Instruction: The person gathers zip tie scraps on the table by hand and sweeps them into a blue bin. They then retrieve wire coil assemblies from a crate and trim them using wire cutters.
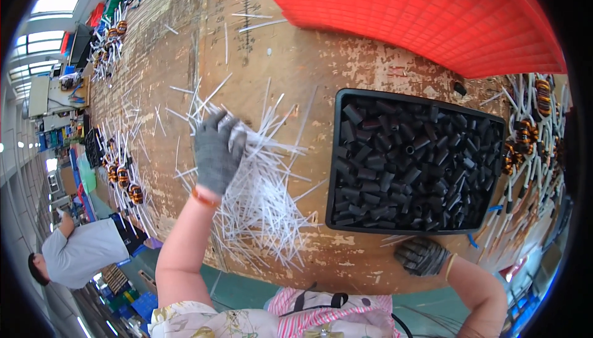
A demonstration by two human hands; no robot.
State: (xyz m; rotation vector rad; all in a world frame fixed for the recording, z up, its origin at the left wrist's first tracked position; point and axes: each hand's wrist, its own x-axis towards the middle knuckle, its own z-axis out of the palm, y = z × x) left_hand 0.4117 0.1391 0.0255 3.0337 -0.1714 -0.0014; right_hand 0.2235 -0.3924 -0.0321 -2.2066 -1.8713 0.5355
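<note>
My left hand [220, 149], in a grey work glove, reaches into a loose pile of thin white plastic tubes [262, 205]. Its fingers are curled in at the upper left of the pile, closed on some of these tubes. My right hand [423, 256], in a matching glove, rests at the table's front edge, just below a black tray [426, 231]. Its fingers are bent and pressed together; whether they hold anything is hidden. Short pieces of black tubing [420, 165] fill the tray. A few thin white tubes poke out between that tray and my right hand.
A large red plastic bin [420, 10] stands at the far right. Copper-wound ring coils with white-sleeved leads lie along the right edge [526, 133] and left edge [117, 174]. Stray white tubes dot the worn wooden table [296, 54]. Another person [86, 251] stands at far left.
</note>
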